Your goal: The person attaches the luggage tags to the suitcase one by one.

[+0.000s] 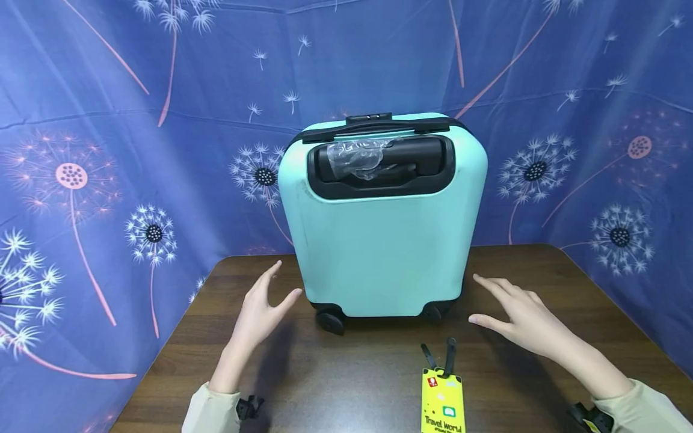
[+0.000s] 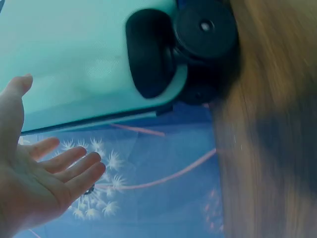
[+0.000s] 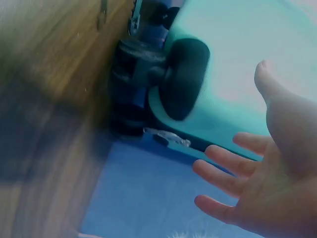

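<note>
A mint-green suitcase (image 1: pixel 379 252) stands upright on its black wheels (image 1: pixel 330 320) on the table. Its black pull handle (image 1: pixel 411 157) is recessed near the top, partly wrapped in clear plastic (image 1: pixel 357 156). My left hand (image 1: pixel 260 316) is held beside the suitcase's lower left, fingers spread, apart from it. On the other side my right hand (image 1: pixel 522 316) hovers near the lower right corner, fingers extended and holding nothing. In both wrist views the palms of the left hand (image 2: pixel 44 183) and right hand (image 3: pixel 277 173) are bare. A yellow luggage tag (image 1: pixel 443 400) with a black strap lies in front.
The brown wooden table (image 1: pixel 346 373) ends just behind the suitcase. A blue cloth (image 1: pixel 216 72) with dandelion patterns hangs behind and at both sides. In the right wrist view a zipper pull (image 3: pixel 134 24) shows near the suitcase wheels.
</note>
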Tool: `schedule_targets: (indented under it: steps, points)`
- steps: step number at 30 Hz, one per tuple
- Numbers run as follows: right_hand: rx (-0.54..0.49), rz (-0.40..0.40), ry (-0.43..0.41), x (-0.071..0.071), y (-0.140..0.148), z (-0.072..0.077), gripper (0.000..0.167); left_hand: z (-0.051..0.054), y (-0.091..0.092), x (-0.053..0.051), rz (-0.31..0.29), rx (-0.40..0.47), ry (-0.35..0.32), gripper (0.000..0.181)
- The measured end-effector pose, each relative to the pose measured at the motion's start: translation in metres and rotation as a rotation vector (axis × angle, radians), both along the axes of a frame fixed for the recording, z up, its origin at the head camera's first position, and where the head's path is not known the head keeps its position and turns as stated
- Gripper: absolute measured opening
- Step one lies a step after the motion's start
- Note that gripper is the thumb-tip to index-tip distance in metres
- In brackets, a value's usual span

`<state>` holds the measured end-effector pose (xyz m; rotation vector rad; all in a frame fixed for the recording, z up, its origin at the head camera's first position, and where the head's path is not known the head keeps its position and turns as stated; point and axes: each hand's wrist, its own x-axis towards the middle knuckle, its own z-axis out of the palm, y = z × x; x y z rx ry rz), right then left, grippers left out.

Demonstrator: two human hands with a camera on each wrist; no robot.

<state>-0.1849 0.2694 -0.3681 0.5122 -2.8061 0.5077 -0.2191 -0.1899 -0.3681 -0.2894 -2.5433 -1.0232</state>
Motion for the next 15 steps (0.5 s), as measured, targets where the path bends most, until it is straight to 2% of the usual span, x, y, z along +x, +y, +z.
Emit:
schedule_targets:
  steps: [6,15]
  points:
    - [-0.035,0.013,-0.005,-0.004,-0.009,-0.013,0.067,-0.002,0.01,-0.008,-0.043,0.164,-0.008,0.066]
    - [-0.099,0.082,-0.002,-0.007,-0.023,-0.035,0.045,-0.006,0.017,-0.016,-0.085,0.268,0.0,0.064]
